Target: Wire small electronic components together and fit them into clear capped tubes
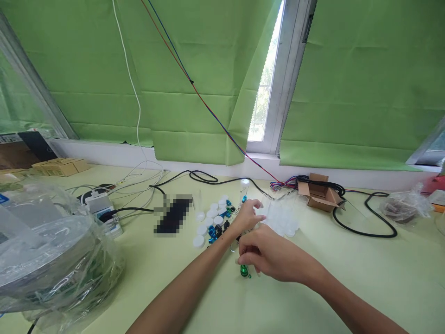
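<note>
My left hand (245, 217) reaches over the small parts in the middle of the table, with its thumb and fingers curved and a gap between them. Nothing shows in that gap. Nearer to me, my right hand (266, 253) is closed, its fingertips pinched at the top of a shiny green metal part (244, 270) by the tabletop. Its upper end is hidden by the fingers. Left of my hands lie several white round caps (199, 240), blue metal pieces (212, 234) and black pieces (218, 230). Translucent round plastic pieces (283, 218) are heaped beyond my right hand.
A plastic-wrapped round container (52, 250) fills the left side. A pixelated dark object (174, 215) lies left of the caps, near a power strip (99, 204). An open cardboard box (321, 197), black cable (361, 235) and bagged item (403, 206) are at right.
</note>
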`<state>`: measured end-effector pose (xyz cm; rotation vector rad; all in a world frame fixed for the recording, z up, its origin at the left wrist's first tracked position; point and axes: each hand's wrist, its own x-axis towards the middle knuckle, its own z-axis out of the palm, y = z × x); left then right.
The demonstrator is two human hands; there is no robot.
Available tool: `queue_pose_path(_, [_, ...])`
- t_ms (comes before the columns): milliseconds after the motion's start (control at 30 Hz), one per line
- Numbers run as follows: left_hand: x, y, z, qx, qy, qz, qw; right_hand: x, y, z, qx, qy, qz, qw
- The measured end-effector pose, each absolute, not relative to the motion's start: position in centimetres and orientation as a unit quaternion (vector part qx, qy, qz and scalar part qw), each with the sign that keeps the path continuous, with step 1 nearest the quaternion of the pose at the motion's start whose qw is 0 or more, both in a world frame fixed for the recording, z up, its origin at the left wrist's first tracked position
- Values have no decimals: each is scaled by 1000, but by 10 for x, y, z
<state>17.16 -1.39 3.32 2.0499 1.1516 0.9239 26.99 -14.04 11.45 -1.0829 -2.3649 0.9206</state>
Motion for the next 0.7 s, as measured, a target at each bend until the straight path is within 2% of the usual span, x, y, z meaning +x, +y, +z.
queue_pose_path(233, [155, -22, 42, 760, 433, 402, 271, 272, -140, 116, -400, -826, 337, 212])
queue_pose_path(333, [136, -35, 52, 760, 430, 445, 201, 275, -139, 119, -408, -807, 354, 237])
queue_pose_path(533, [90, -72, 59, 782, 389, 475, 104, 282, -136, 130, -405, -768, 378, 320])
queue_pose_path(700, [65, -86, 48, 788, 397, 464, 74, 292, -133, 144, -407, -721, 390, 403])
